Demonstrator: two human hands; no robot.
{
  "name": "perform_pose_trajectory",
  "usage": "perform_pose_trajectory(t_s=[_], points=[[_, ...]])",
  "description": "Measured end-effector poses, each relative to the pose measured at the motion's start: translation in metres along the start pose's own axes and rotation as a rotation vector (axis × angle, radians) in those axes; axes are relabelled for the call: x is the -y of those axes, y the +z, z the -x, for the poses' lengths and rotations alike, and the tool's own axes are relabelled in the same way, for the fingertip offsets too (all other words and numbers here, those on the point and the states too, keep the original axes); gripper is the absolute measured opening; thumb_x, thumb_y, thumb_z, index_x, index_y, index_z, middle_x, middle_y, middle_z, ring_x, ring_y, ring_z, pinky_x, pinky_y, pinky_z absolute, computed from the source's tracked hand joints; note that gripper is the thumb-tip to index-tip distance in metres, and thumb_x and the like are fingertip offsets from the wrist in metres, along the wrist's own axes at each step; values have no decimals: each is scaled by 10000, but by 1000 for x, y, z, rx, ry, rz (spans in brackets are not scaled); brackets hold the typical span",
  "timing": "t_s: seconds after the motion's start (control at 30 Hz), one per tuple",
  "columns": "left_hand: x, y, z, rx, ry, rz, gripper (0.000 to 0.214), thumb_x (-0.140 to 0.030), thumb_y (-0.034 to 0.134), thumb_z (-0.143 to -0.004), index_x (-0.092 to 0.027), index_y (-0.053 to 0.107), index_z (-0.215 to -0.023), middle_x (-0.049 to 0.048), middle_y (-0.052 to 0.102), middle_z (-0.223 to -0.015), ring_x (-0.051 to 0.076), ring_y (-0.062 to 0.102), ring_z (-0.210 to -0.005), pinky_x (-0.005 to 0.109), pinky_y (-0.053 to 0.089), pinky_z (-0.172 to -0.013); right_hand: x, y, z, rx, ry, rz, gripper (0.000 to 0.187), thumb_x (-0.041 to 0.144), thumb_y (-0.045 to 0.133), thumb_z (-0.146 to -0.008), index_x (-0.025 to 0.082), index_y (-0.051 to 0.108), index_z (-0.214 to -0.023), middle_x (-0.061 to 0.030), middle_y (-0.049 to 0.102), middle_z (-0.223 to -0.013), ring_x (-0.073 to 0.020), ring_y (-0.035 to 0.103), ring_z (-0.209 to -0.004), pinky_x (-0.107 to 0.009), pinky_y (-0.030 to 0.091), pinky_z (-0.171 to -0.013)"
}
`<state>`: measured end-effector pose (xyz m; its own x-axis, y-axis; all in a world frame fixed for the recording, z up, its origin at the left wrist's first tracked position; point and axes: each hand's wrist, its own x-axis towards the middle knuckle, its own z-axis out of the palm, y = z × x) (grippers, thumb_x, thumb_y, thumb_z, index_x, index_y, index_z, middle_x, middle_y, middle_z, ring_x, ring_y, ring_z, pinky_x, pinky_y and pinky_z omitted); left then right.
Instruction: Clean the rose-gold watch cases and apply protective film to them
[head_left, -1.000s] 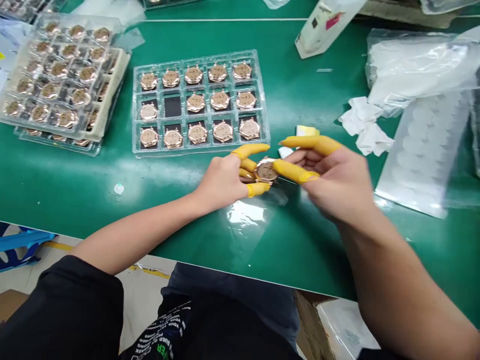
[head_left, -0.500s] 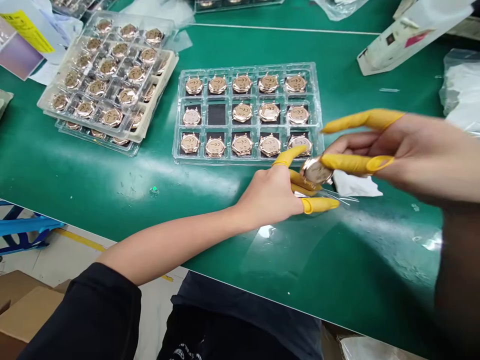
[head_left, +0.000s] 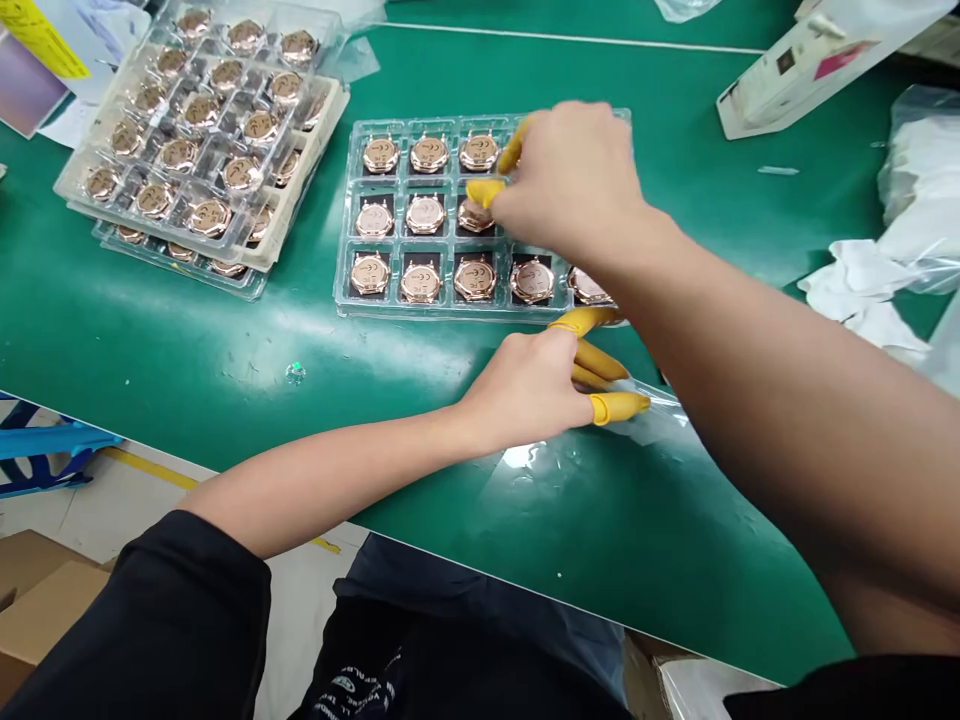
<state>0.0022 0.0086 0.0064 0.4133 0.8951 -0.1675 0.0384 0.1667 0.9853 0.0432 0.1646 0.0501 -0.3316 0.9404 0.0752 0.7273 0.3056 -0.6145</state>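
Observation:
A clear plastic tray (head_left: 390,308) on the green table holds rows of rose-gold watch cases. My right hand (head_left: 570,175) reaches over the tray, its fingers in yellow finger cots. They are pinched on a tilted watch case (head_left: 472,215) in the third cell of the middle row. The cell to its left holds a case with a pale face (head_left: 425,212). My left hand (head_left: 540,385), also in yellow cots, rests on the table just in front of the tray. Its fingers are spread and lie on a piece of clear film (head_left: 645,405).
A stack of filled trays (head_left: 202,130) sits at the far left. A white carton (head_left: 810,60) lies at the back right. Crumpled white paper (head_left: 862,290) and plastic bags are at the right edge. A cardboard box (head_left: 37,590) is below the table's front edge.
My right hand carried the watch case from in front of the tray to the tray's middle row. The cell that was empty now holds a case. My left hand let go and stayed by the film.

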Motion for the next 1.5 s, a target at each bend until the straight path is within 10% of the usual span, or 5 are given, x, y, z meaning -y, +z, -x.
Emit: perform_pose_trajectory(t_s=[0.17, 0.37, 0.8, 1.03, 1.5], points=[[0, -1, 0, 0, -1, 8, 603, -264, 886, -784, -189, 615, -1317, 90, 837, -1106, 226, 811, -1021, 369, 656, -950, 0, 0, 14, 48, 67, 360, 249, -13, 719, -775, 158, 540, -745, -212, 624, -1292, -372, 694, -1149, -616, 537, -1051], [1, -2, -2, -1, 10, 40, 615, -246, 918, -723, -170, 640, -1266, 83, 835, -1031, 199, 811, -931, 302, 650, -838, -9, 3, 8, -66, -58, -54, 212, 134, 813, -743, 243, 634, -778, -47, 672, -808, -273, 677, -898, -489, 594, -879], [-3, -4, -1, -27, 65, 18, 642, -260, 964, -606, -195, 738, -1204, -13, 757, -847, 125, 714, -724, 255, 595, -708, -68, -71, 176, 253, 490, -873, 648, 436, 1029, -557, 235, 588, -987, 85, 551, -549, -89, 396, -400, -257, 236, -362], [-8, -6, -1, -85, 23, -1, 631, -199, 910, -617, -183, 728, -1222, 9, 773, -960, 114, 729, -819, 247, 633, -806, -109, -83, 193, -359, 195, -42, 214, 316, 853, -766, 247, 830, -967, -18, 619, -838, -132, 462, -638, -331, 404, -625], [-4, -2, 1, -95, 49, 23, 573, -175, 893, -622, -174, 741, -1173, 15, 800, -967, 126, 758, -794, 251, 651, -782, -78, -59, 200, -273, -290, -153, 120, 346, 705, -935, 296, 813, -949, -55, 690, -845, -207, 625, -768, -369, 487, -685]])
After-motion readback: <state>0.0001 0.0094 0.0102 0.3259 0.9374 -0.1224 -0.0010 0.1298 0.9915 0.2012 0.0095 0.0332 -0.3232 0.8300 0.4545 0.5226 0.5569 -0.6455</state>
